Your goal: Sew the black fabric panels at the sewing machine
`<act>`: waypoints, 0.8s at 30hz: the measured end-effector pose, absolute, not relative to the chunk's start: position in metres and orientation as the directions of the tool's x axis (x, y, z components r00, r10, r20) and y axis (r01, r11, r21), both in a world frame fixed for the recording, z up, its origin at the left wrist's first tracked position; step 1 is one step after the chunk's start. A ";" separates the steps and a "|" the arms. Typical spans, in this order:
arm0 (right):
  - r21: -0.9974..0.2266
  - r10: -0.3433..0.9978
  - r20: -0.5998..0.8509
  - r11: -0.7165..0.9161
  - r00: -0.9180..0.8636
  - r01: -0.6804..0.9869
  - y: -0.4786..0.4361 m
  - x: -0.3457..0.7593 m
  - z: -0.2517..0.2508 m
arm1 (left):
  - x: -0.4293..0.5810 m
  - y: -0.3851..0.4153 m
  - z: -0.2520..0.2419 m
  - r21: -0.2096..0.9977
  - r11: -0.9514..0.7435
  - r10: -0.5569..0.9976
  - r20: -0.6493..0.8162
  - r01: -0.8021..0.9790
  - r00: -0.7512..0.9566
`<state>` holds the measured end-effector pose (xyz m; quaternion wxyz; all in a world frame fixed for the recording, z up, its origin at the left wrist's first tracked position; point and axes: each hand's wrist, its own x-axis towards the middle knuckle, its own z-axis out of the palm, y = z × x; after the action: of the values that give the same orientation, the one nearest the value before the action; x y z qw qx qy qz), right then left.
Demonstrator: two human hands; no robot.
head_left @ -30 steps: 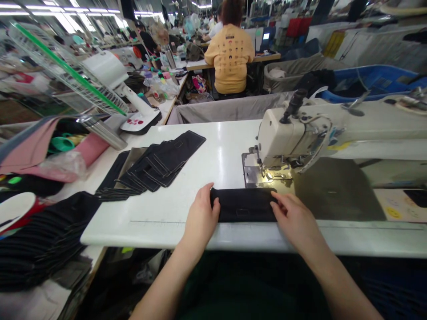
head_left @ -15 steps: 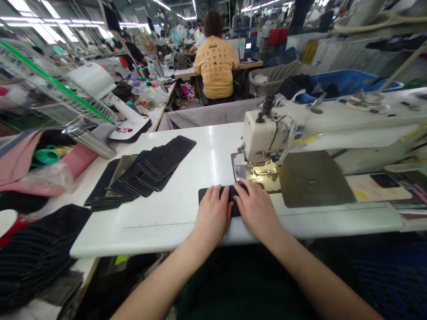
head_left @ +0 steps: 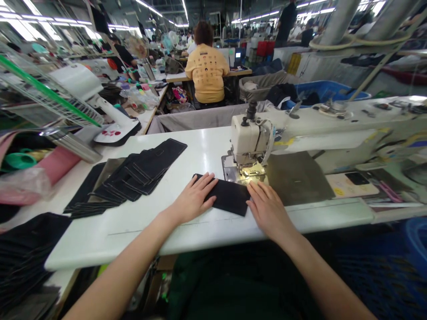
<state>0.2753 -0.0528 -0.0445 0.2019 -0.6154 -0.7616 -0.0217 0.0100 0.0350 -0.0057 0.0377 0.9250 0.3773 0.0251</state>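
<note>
A dark, roughly rectangular fabric piece (head_left: 230,198) lies slightly slanted on the white table just in front of the sewing machine's needle plate (head_left: 230,169). My left hand (head_left: 195,198) rests flat over its left end, fingers outstretched. At the piece's right edge, beside the plate, my right hand (head_left: 268,209) lies with fingers extended and thumb apart, touching the cloth. Above stands the sewing machine head (head_left: 247,138), its light shining on the presser foot area. To the left, a fanned stack of dark stitched fabric pieces (head_left: 143,171) lies on the table.
More dark pieces (head_left: 30,249) are piled at the lower left. A metal cylinder (head_left: 75,144) and a white fan (head_left: 110,113) stand along the left. Right of the needle lies a brown mat (head_left: 300,178), with a phone (head_left: 356,178) beyond. A person (head_left: 207,66) sits ahead, back turned.
My hands have spread apart, left hand to the left, right hand rightward relative to the machine. More of the fabric piece shows between them, now slanted. The camera view has shifted.
</note>
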 end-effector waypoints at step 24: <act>-0.282 0.938 0.248 0.309 -0.243 0.908 -0.047 0.243 -0.035 | 0.028 0.007 -0.021 0.014 -0.621 0.776 0.153 0.784 0.612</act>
<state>0.2432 -0.0471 -0.0349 0.1871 -0.5863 -0.7872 0.0398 0.0276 0.0072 -0.0209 -0.0270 0.8974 0.4345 0.0720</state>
